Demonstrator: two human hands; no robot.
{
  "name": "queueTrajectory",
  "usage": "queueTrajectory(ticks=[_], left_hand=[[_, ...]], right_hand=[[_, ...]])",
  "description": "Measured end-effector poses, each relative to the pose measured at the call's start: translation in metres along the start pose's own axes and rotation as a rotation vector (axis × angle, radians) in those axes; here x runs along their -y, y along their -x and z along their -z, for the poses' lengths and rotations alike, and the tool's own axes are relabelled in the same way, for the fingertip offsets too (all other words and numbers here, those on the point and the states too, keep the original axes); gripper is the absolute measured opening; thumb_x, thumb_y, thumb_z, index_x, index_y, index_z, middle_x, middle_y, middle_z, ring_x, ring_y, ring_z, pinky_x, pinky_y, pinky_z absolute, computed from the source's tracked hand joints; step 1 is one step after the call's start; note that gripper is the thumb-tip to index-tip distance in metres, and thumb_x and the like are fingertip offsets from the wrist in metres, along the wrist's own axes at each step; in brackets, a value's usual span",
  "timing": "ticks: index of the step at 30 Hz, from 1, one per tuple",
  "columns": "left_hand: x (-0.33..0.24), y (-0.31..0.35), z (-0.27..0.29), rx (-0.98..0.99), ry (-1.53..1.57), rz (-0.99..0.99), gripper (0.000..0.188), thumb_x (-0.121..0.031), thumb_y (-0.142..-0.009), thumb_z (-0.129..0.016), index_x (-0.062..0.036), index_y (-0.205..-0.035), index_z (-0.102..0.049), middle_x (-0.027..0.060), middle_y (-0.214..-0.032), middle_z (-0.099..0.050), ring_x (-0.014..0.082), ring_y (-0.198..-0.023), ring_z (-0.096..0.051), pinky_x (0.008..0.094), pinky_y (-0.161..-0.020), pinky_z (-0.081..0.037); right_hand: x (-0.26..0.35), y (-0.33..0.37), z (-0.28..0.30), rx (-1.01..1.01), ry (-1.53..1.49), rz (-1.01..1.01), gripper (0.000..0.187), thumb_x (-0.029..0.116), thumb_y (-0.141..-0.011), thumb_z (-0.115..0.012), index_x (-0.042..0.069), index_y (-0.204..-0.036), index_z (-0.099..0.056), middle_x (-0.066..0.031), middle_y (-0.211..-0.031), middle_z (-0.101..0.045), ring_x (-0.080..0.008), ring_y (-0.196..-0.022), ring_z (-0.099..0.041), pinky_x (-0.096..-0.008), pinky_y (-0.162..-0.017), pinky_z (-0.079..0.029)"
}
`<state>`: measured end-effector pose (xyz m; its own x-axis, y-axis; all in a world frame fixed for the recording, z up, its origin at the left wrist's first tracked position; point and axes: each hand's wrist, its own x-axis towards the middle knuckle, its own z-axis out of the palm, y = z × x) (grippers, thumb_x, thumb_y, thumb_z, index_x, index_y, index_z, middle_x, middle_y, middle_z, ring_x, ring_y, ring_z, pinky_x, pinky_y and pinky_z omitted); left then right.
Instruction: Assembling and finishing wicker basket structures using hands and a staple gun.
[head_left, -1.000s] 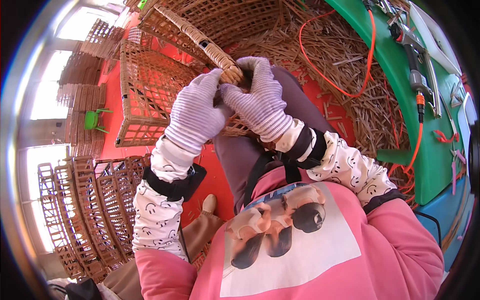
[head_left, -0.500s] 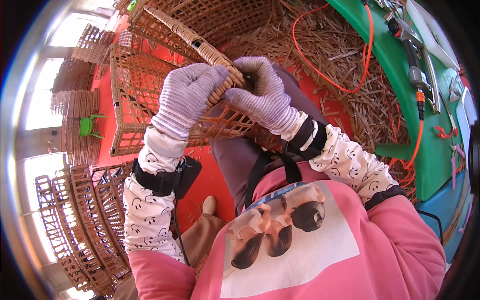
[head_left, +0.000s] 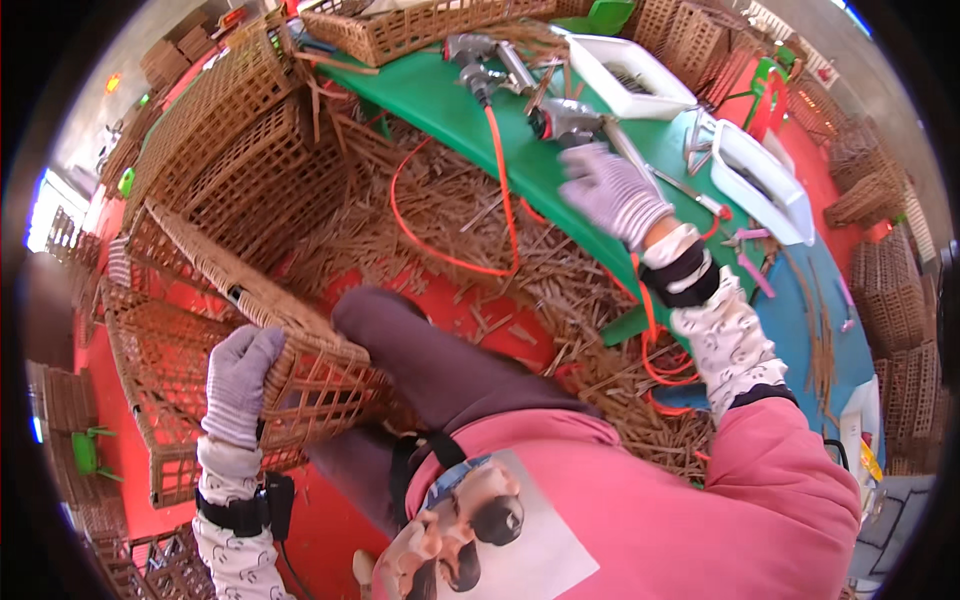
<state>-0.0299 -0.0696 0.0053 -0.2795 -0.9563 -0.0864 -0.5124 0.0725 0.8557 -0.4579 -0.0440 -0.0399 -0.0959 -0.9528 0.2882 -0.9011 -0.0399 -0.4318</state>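
My left hand (head_left: 240,378), in a striped lilac-and-white knit glove, is closed on the thick braided rim of a brown woven basket (head_left: 220,390). The basket is tilted against my leg, its open lattice sides facing me. My right hand (head_left: 612,192), in a matching glove, is over the green table with its fingers stretched out and somewhat blurred. Just beyond its fingertips lies a grey air-powered hand tool (head_left: 572,122) with a red end; whether the fingers touch it I cannot tell. A second air tool (head_left: 475,65) sits farther left, an orange hose (head_left: 505,190) running from it.
White trays (head_left: 630,75) stand along the far side of the green table (head_left: 420,95); pink-handled snips (head_left: 755,260) lie toward the right, beside a blue surface (head_left: 810,330). Cut strips (head_left: 430,215) cover the red floor. Stacked woven baskets (head_left: 250,150) rise at the left.
My right hand has left the basket rim and moved right, over the table by the tools. My left hand still holds the rim. The view has swung right.
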Motion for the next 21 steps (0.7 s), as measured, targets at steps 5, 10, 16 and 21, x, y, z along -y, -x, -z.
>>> queueTrajectory(ticks=[5, 10, 16, 21], left_hand=[[0.008, -0.009, 0.002, 0.041, 0.019, 0.06, 0.023, -0.02, -0.083, -0.057, -0.0015, -0.07, -0.057, -0.0033, -0.063, -0.049, 0.0045, -0.059, -0.041, 0.0229, -0.051, -0.035], [0.002, -0.005, -0.002, 0.014, -0.063, -0.103, 0.032, -0.029, -0.08, -0.058, 0.0022, -0.075, -0.058, 0.0035, -0.059, -0.049, 0.0091, -0.06, -0.045, 0.0279, -0.055, -0.04], [0.024, 0.0, -0.006, 0.022, 0.149, 0.076, 0.022, -0.021, -0.084, -0.06, 0.0003, -0.085, -0.062, -0.0034, -0.07, -0.057, 0.0039, -0.065, -0.05, 0.021, -0.06, -0.043], [0.018, -0.012, -0.004, 0.036, 0.26, 0.133, 0.019, -0.017, -0.084, -0.06, 0.0016, -0.09, -0.061, 0.0011, -0.078, -0.061, 0.0073, -0.07, -0.057, 0.0211, -0.064, -0.048]], right_hand=[[-0.075, -0.052, 0.012, 0.216, 0.33, -0.47, 0.079, 0.046, -0.064, -0.066, -0.003, -0.121, -0.043, -0.0249, -0.113, -0.053, -0.0351, -0.101, -0.055, -0.0359, -0.087, -0.044], [-0.096, -0.081, -0.02, 0.197, 0.372, -0.503, 0.085, 0.032, -0.055, -0.077, -0.01, -0.118, -0.04, -0.0234, -0.11, -0.053, -0.0319, -0.098, -0.055, -0.0345, -0.086, -0.044], [-0.071, -0.087, 0.027, 0.271, -0.358, -0.317, 0.046, 0.018, -0.067, -0.067, -0.004, -0.104, -0.049, -0.0097, -0.082, -0.057, -0.0137, -0.07, -0.055, -0.0291, -0.054, -0.045], [0.054, 0.0, 0.089, 0.149, -0.884, -0.067, 0.033, 0.009, -0.068, -0.059, 0.0, -0.1, -0.054, -0.0059, -0.078, -0.058, -0.0153, -0.067, -0.056, -0.0272, -0.061, -0.046]])
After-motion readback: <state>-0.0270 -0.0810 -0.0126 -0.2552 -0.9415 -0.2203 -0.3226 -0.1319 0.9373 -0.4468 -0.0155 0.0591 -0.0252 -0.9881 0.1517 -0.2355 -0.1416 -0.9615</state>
